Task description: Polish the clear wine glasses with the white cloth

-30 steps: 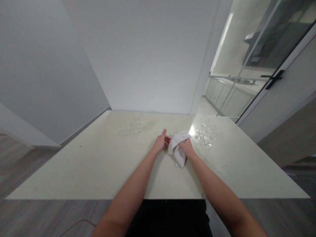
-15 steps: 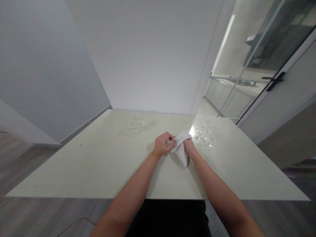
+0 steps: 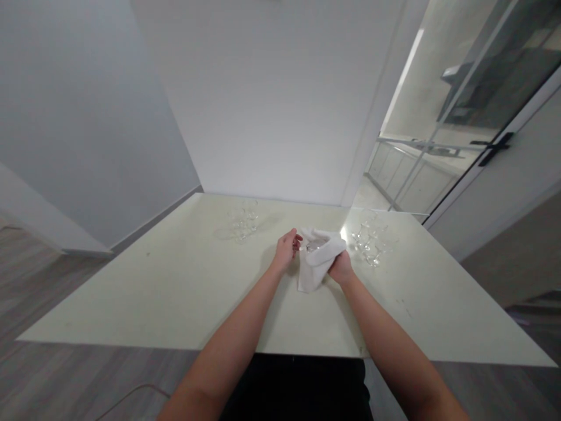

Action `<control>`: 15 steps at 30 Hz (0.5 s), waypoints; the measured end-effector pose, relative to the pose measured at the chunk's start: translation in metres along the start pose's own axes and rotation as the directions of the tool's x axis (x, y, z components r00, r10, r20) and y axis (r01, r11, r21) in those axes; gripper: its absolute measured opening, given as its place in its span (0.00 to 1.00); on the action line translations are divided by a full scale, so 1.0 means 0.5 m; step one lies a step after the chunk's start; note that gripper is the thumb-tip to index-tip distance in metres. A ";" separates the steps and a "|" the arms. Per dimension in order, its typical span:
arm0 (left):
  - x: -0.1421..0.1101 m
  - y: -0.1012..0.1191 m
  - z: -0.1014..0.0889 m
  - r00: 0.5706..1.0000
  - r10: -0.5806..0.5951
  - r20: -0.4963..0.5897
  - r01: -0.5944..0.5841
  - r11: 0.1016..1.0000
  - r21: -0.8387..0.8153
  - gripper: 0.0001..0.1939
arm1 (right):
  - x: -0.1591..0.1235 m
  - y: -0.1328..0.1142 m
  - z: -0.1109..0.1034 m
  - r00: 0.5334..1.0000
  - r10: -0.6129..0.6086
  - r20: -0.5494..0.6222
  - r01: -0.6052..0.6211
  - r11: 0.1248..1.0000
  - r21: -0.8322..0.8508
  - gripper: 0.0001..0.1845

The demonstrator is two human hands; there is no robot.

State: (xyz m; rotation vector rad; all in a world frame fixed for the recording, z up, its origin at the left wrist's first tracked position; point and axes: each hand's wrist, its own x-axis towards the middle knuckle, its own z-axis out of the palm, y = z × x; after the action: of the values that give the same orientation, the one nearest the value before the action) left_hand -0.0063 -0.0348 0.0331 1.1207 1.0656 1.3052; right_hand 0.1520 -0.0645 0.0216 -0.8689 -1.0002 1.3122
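A white cloth [image 3: 313, 272] is bunched in front of me above the table, with part of a clear stemmed glass [image 3: 312, 246] showing in its fold. My right hand [image 3: 342, 269] is closed on the cloth from the right, its fingers mostly hidden beneath the fabric. At the left side of the cloth, my left hand [image 3: 287, 249] has its fingers curled around what looks like the foot end of the glass. Most of the glass is covered by cloth and fingers.
On the pale table [image 3: 175, 280], several clear stemmed glasses [image 3: 243, 222] stand at the back left. Another group of clear glasses [image 3: 370, 241] stands close beyond my right hand. A white wall [image 3: 272, 117] rises behind the table's far edge, and a door [image 3: 517, 158] is at the right.
The cloth has been turned and opened out, so glass now shows in its fold. My right hand has shifted slightly right and lower; my left fingers have turned more upright.
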 end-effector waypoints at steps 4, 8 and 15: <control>-0.009 0.006 -0.016 0.952 0.307 -0.014 -0.306 0.951 0.050 0.26 | -0.010 -0.002 -0.001 0.990 0.136 0.035 -0.136 0.991 -0.007 0.18; -0.018 0.009 -0.034 0.861 0.505 0.060 -0.508 0.846 0.165 0.24 | -0.018 0.006 -0.007 0.987 0.153 0.053 -0.151 0.988 -0.035 0.17; -0.019 0.007 -0.037 0.839 0.535 0.099 -0.541 0.800 0.259 0.22 | -0.015 0.000 -0.009 0.989 0.072 0.128 -0.045 0.978 -0.203 0.14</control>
State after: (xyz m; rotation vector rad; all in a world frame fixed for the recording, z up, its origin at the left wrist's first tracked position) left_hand -0.0250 -0.0445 0.0332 1.7412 0.9653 1.6080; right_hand 0.1563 -0.0718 0.0193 -0.9778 -1.2367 1.3501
